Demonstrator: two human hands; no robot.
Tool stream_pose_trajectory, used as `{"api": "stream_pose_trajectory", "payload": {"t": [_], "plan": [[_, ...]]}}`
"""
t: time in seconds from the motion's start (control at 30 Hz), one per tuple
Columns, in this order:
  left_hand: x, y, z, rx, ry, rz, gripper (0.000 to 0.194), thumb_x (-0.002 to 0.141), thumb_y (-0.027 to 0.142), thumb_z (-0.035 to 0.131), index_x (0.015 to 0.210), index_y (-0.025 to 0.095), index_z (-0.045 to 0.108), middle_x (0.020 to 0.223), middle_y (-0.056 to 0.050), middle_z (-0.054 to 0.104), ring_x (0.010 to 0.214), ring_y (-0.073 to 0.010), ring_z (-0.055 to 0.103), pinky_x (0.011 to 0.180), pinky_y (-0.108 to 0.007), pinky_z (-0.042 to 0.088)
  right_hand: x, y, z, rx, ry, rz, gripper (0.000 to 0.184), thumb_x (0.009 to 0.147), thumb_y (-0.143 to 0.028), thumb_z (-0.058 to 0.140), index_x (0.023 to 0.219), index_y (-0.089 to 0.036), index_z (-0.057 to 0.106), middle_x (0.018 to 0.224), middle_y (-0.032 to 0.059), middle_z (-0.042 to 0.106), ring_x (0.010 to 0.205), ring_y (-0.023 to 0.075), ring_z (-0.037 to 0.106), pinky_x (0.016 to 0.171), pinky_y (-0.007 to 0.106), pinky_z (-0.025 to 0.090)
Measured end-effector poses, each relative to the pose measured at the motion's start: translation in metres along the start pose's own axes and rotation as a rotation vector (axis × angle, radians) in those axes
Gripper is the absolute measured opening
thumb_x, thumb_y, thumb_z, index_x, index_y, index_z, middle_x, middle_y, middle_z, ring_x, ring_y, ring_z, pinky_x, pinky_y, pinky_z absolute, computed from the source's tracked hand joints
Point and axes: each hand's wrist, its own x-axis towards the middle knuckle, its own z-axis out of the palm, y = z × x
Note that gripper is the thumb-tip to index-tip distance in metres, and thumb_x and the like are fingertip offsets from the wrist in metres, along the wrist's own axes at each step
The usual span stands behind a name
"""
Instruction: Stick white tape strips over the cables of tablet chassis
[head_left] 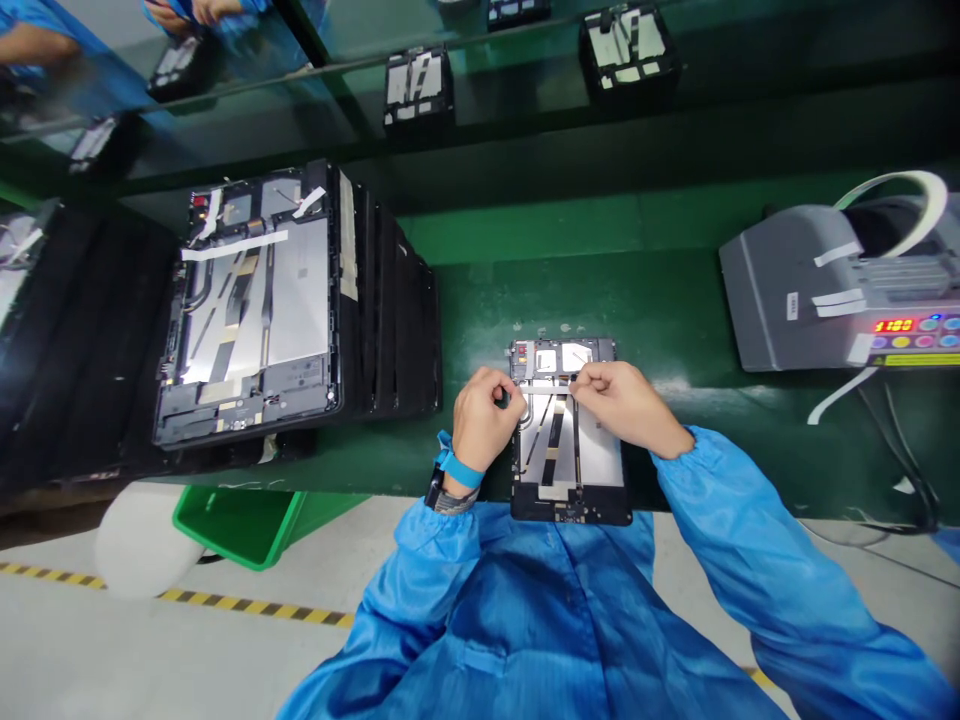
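Left hand (482, 420), right hand (619, 403) seemingly hide tablet tape (544, 384).

Tablet frames (247, 310) are stacked on the green tabletop (600, 240); more frames (418, 90) are laid on a glass shelf (480, 130); a grey tape dispenser (825, 285) is placed at right; a green bin (240, 525) is set on the floor (150, 650).

My only view is the head-worn camera, looking forward and down from above the blue smock (517, 630), close over the left hand (480, 420), right hand (622, 405) and green tabletop (480, 300).
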Motion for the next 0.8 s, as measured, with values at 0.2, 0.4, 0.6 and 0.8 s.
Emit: {"api": "stream_pose_trajectory", "payload": {"t": [0.2, 0.4, 0.6, 0.8], "plan": [[-0.0024, 0.0054, 0.0027, 0.148, 0.037, 0.016, 0.017, 0.086, 0.011, 0.066, 0.074, 0.021, 0.058, 0.077, 0.002, 0.047, 0.073, -0.0154, 0.049, 0.07, -0.029, 0.037, 0.0046, -0.004, 0.0001, -0.049, 0.014, -0.013, 0.023, 0.081, -0.035, 0.054, 0.063, -0.022, 0.05, 0.053, -0.0049, 0.044, 0.055, 0.011, 0.04, 0.057, 0.028, 0.027], [-0.0016, 0.006, 0.0012, 0.16, 0.026, 0.024, 0.017, 0.087, 0.011, 0.067, 0.075, 0.021, 0.059, 0.077, 0.002, 0.046, 0.074, -0.0155, 0.05, 0.072, -0.028, 0.038, 0.0045, -0.0077, -0.0026, -0.072, -0.004, 0.022, 0.021, 0.081, -0.03, 0.054, 0.062, -0.022, 0.049, 0.052, -0.0056, 0.046, 0.054, 0.0108, 0.04, 0.057, 0.028, 0.028], [-0.0014, 0.0036, -0.0003, 0.123, 0.005, 0.011, 0.016, 0.087, 0.011, 0.068, 0.075, 0.02, 0.062, 0.078, 0.003, 0.047, 0.075, -0.0149, 0.05, 0.072, -0.028, 0.038, 0.0052, -0.0095, -0.0043, -0.064, -0.016, 0.028, 0.019, 0.08, -0.029, 0.054, 0.063, -0.021, 0.052, 0.053, -0.0055, 0.048, 0.054, 0.0107, 0.041, 0.057, 0.028, 0.029], [-0.001, 0.0023, -0.0011, 0.101, -0.003, 0.013, 0.017, 0.086, 0.01, 0.069, 0.074, 0.02, 0.062, 0.077, 0.003, 0.046, 0.075, -0.0144, 0.05, 0.071, -0.027, 0.037, 0.0055, -0.0093, -0.004, -0.088, -0.015, 0.027, 0.021, 0.08, -0.03, 0.055, 0.062, -0.021, 0.051, 0.053, -0.0056, 0.047, 0.055, 0.0109, 0.041, 0.058, 0.029, 0.028]]}}
